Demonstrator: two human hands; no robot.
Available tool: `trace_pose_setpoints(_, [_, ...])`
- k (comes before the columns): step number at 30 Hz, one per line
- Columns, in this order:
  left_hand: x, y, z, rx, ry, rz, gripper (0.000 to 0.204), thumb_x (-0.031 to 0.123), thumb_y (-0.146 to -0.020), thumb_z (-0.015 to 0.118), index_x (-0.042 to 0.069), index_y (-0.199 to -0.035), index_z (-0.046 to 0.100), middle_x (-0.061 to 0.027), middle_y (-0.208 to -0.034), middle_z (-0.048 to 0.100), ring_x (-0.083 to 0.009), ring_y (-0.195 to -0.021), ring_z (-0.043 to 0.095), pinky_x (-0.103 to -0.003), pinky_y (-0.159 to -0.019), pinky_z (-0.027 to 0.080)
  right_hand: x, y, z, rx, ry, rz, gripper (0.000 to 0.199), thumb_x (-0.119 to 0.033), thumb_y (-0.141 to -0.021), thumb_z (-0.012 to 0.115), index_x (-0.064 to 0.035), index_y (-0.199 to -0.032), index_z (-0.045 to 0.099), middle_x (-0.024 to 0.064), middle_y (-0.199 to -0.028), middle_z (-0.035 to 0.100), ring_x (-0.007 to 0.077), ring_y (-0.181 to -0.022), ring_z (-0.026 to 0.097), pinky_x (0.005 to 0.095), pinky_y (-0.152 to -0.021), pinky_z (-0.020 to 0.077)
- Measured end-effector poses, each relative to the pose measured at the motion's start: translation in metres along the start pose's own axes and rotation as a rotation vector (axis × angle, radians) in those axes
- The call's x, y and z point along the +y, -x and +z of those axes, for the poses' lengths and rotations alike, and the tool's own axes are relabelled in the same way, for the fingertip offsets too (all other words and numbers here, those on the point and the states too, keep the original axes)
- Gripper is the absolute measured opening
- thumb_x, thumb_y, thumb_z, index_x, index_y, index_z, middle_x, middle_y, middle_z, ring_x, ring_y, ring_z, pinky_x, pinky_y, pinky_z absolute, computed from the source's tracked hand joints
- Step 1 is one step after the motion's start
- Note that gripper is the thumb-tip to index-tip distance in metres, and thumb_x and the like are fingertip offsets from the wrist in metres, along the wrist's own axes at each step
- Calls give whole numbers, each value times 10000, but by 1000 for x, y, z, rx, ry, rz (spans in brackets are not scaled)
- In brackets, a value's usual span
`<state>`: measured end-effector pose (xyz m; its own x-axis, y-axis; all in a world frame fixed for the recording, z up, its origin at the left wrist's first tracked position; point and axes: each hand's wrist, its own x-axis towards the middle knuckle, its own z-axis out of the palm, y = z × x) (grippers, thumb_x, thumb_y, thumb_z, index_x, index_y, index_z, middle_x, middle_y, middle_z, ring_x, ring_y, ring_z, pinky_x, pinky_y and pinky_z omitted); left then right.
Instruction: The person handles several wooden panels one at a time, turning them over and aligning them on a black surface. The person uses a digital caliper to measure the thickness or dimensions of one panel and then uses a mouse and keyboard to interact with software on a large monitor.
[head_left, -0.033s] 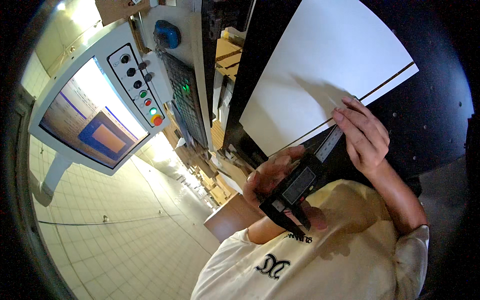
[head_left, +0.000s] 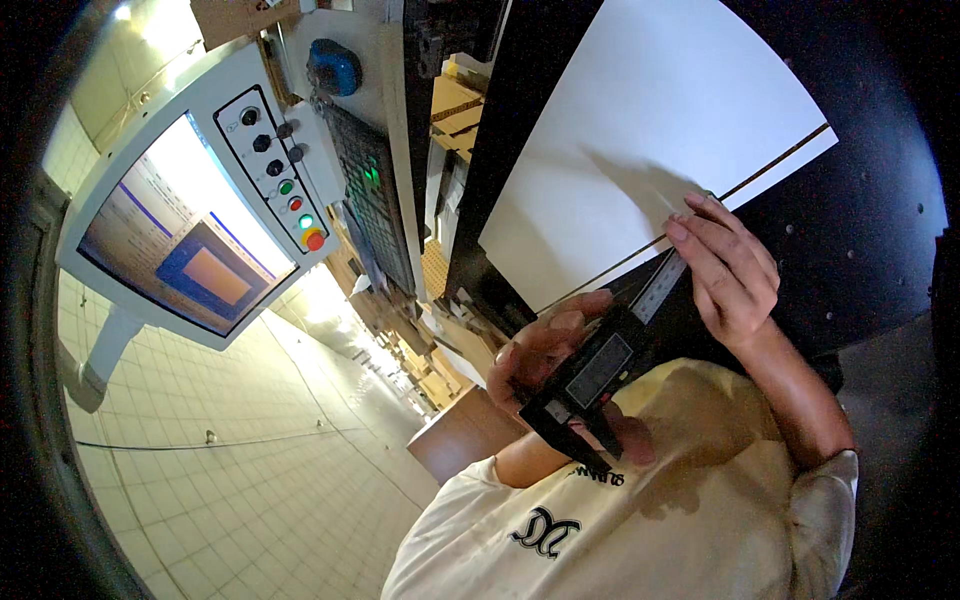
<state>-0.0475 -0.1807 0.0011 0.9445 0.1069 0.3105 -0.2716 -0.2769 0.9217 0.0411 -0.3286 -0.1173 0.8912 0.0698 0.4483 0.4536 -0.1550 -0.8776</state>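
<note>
My left hand point(head_left: 535, 350) is closed round the body of a black digital caliper point(head_left: 600, 368), whose jaws point down toward my shirt. The caliper's small grey display faces up. Its silver-marked beam slants up and right to the near edge of a large white sheet point(head_left: 640, 130). There my right hand point(head_left: 735, 275) has its fingers bent together over the beam's far end, with fingertips at a thin dark slit along the sheet's edge. The right thumb is mostly hidden. The sheet lies on a black surface point(head_left: 860, 220).
At the left, a tilted monitor point(head_left: 185, 240) has a row of knobs and buttons down its side, including a red-and-yellow one point(head_left: 314, 241). A dark keyboard point(head_left: 370, 190) and a blue-black mouse point(head_left: 335, 68) lie beyond it. Cardboard boxes point(head_left: 475, 435) stand below, on the pale tiled floor point(head_left: 240, 480).
</note>
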Motion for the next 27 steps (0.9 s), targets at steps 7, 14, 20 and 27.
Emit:
trace_pose_setpoints(7, [-6, 2, 14, 81, 151, 30, 898, 286, -894, 834, 176, -1597, 286, -282, -1426, 534, -573, -1258, 571, -661, -1033, 518, 0, -2, -2, 17, -9, 10, 332, -40, -803, 724, -4, -1127, 786, 137, -1047, 759, 357, -1020, 749, 440, -920, 643])
trace_pose_setpoints(14, [4, 5, -12, 16, 423, -277, 604, 395, -989, 675, 137, -1496, 474, -322, -1498, 455, -582, -1353, 477, -667, -1105, 419, 2, -4, -2, 45, -15, 3, 381, -52, -749, 732, -11, -1123, 792, 126, -1047, 759, 345, -1021, 749, 443, -922, 646])
trace_pose_setpoints(20, [32, -22, -39, 65, 792, -822, 486, 413, -1043, 554, 123, -1433, 564, -358, -1556, 388, -577, -1428, 402, -676, -1192, 299, 4, 3, 5, 76, -24, 21, 354, -115, -795, 773, -70, -1145, 802, 86, -1119, 754, 290, -1072, 737, 421, -966, 622])
trace_pose_setpoints(27, [10, -16, -24, -51, 585, -347, 461, 286, -1064, 530, 144, -1499, 475, -388, -1594, 317, -566, -1477, 348, -684, -1210, 309, 1, 4, -2, 74, 9, 23, 315, -41, -805, 814, -37, -1118, 777, 115, -1155, 736, 362, -1166, 677, 492, -954, 573])
